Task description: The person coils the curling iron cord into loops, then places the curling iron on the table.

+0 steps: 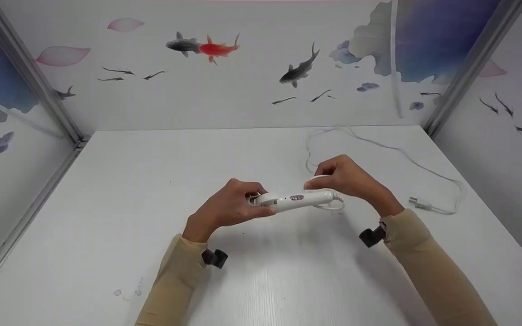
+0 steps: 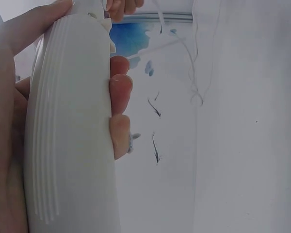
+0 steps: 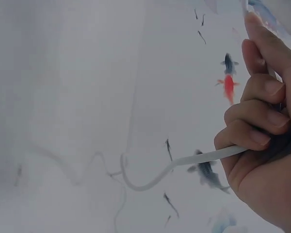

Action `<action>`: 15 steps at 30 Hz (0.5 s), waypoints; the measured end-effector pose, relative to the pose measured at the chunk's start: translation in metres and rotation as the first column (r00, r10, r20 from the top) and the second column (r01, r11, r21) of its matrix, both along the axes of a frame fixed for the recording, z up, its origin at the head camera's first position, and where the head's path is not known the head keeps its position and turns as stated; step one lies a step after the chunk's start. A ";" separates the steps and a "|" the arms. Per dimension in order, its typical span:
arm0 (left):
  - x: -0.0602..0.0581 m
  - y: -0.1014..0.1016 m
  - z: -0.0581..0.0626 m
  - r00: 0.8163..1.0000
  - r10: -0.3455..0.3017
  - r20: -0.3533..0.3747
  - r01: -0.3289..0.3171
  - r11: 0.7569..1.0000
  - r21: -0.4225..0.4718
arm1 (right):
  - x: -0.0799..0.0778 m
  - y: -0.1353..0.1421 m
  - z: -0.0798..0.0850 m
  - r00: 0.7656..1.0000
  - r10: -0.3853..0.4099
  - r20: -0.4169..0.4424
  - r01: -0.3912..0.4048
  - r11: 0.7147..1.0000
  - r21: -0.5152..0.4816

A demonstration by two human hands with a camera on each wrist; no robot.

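A white hair styling iron [image 1: 306, 200] with a small switch panel is held just above the table, nearly level. My left hand [image 1: 234, 203] grips its left end, thumb and fingers on either side. In the left wrist view the ridged white casing [image 2: 77, 121] fills much of the picture, fingertips showing past its edge. At the iron's right end, my right hand [image 1: 345, 176] holds the white power cord [image 1: 329, 208], which hangs in a loop there. The right wrist view shows several fingers curled round this cord [image 3: 203, 158].
The rest of the cord [image 1: 399, 150] runs across the back right of the white table [image 1: 120, 203] to a two-pin plug [image 1: 417, 203]. Printed panels [image 1: 243, 90] with fish close off the back and sides, framed by metal posts [image 1: 474, 68].
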State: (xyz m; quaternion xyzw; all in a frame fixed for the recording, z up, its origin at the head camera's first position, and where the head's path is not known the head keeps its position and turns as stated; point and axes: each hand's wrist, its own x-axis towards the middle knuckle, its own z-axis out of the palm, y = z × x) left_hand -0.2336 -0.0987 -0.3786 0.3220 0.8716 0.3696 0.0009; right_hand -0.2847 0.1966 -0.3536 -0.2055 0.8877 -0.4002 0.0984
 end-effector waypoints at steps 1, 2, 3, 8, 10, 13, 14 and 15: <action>0.000 0.000 -0.001 1.000 0.007 0.004 -0.007 1.000 -0.003 | 0.001 -0.002 0.005 1.000 0.005 -0.014 -0.004 1.000 0.023; 0.000 0.000 -0.001 1.000 0.009 0.005 -0.009 1.000 -0.006 | 0.003 -0.005 0.010 1.000 0.007 -0.024 -0.006 0.999 0.042; 0.000 0.000 -0.002 1.000 0.011 0.005 -0.011 1.000 -0.009 | 0.005 -0.008 0.015 0.999 0.009 -0.034 -0.007 0.998 0.060; -0.001 0.000 -0.004 1.000 0.019 0.004 -0.019 0.999 -0.026 | 0.014 -0.021 0.032 0.993 0.034 -0.110 -0.019 0.990 0.136; -0.002 -0.001 -0.004 0.999 0.039 0.012 -0.039 0.999 -0.031 | 0.017 -0.026 0.036 0.990 0.041 -0.137 -0.019 0.988 0.155; -0.004 -0.004 -0.005 0.995 0.096 0.025 -0.095 0.994 -0.050 | 0.021 -0.033 0.040 0.985 0.046 -0.167 -0.017 0.985 0.172; -0.005 -0.004 -0.005 0.992 0.119 0.031 -0.117 0.991 -0.057 | 0.022 -0.035 0.041 0.983 0.050 -0.178 -0.018 0.984 0.176; -0.005 -0.005 -0.006 0.989 0.141 0.033 -0.138 0.988 -0.062 | 0.023 -0.036 0.041 0.981 0.056 -0.188 -0.023 0.984 0.177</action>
